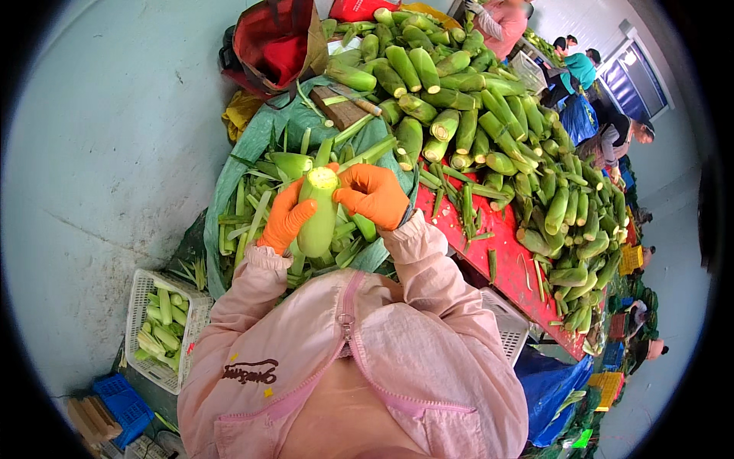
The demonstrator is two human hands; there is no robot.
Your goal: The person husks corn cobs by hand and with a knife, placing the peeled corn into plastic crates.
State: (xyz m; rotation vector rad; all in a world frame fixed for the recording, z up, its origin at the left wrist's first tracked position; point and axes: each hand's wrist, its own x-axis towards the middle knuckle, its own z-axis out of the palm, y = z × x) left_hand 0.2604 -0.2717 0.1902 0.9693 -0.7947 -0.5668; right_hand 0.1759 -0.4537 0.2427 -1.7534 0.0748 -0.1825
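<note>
An ear of corn [315, 227] in pale green husk stands nearly upright in front of my chest, its cut stem end facing up. Wrapped round its left side is my left hand [286, 217], in an orange glove. My right hand [375, 197], gloved the same way, pinches the husk at the right edge of the cut end. Below and around both hands, stripped husk leaves [252, 210] fill a big green bag [216, 237]. Just beyond lies a wooden block [341, 109] with a wooden-handled tool [367, 105] on it; its blade is hard to make out.
A large heap of unhusked corn [459, 99] covers the red table [497, 245] ahead and right. At lower left, a white crate [138, 298] holds peeled-down ears. A red bag [279, 50] stands at the far left. Several people work along the right side.
</note>
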